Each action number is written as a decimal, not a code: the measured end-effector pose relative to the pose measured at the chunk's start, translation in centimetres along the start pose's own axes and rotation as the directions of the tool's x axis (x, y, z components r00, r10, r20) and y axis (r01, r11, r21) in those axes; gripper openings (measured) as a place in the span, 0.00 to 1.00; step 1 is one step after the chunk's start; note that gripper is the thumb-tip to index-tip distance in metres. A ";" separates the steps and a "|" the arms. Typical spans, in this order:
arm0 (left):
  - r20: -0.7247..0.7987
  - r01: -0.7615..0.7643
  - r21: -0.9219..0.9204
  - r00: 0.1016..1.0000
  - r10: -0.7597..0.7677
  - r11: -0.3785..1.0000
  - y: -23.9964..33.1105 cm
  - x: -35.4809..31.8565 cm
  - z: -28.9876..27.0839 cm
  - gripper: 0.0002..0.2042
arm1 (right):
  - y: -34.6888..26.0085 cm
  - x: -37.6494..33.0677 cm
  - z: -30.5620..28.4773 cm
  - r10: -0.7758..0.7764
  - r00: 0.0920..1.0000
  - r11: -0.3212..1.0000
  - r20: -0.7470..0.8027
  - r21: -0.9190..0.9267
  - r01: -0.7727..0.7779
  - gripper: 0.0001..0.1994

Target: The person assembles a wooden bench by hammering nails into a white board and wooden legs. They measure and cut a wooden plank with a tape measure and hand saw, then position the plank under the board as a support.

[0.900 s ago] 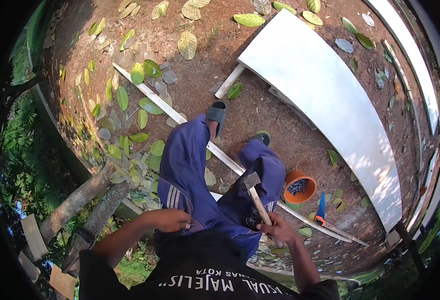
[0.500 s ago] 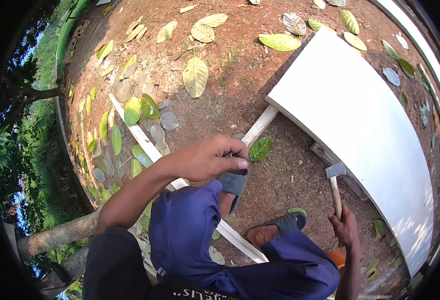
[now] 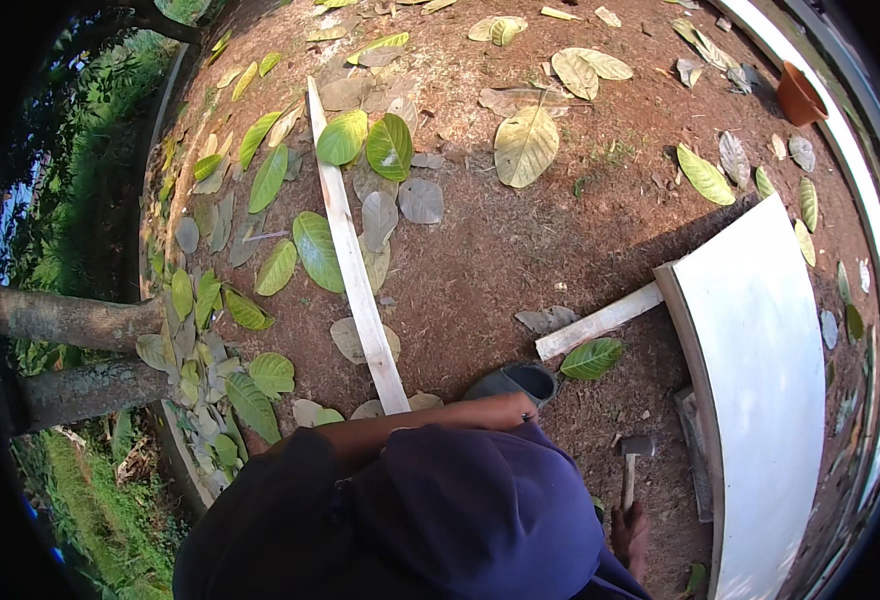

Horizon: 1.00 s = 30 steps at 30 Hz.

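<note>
My right fingers (image 3: 631, 530) grip the hammer (image 3: 638, 449), can't tell about my left hand (image 3: 516, 409), one strip (image 3: 600, 321) already juts from the panel (image 3: 760, 360), loose strip (image 3: 345, 235) upper left's untouched.

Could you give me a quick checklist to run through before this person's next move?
1. Hammer held in right hand: ok.
2. Hammer head apart from white board: ok, bare ground shows between them.
3. Left hand empty: cannot tell, its fingers are mostly hidden.
4. Orange pot close by: not ok, it stands well away from both hands.
5. Long strip free of leaves: not ok, a green leaf overlaps it.
</note>
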<state>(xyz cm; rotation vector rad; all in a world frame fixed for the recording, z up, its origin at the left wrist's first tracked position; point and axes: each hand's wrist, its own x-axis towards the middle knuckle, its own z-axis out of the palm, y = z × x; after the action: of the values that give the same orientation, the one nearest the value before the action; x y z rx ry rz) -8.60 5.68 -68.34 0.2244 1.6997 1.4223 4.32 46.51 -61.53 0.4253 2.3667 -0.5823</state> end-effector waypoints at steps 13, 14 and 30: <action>-0.039 -0.019 0.141 0.999 0.025 0.990 4.9 2.5 -2.2 0.17 | -2.0 1.5 0.6 0.111 0.992 0.991 0.055 -0.082 -0.106 0.19; -0.056 -0.027 0.118 0.998 0.034 0.993 4.0 2.7 -1.7 0.17 | -2.1 1.4 0.9 0.116 0.992 0.990 0.056 -0.083 -0.111 0.19; 0.232 0.006 0.148 0.972 -0.041 0.989 4.7 4.2 -2.8 0.13 | -1.5 -0.6 3.9 0.235 0.971 0.964 -0.040 0.139 -0.227 0.20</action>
<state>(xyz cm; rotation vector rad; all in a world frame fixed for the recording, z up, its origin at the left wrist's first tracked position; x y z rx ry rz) -14.85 7.86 -66.54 0.4350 1.6058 1.2027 6.17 43.19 -63.36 0.7763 2.2953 -0.6268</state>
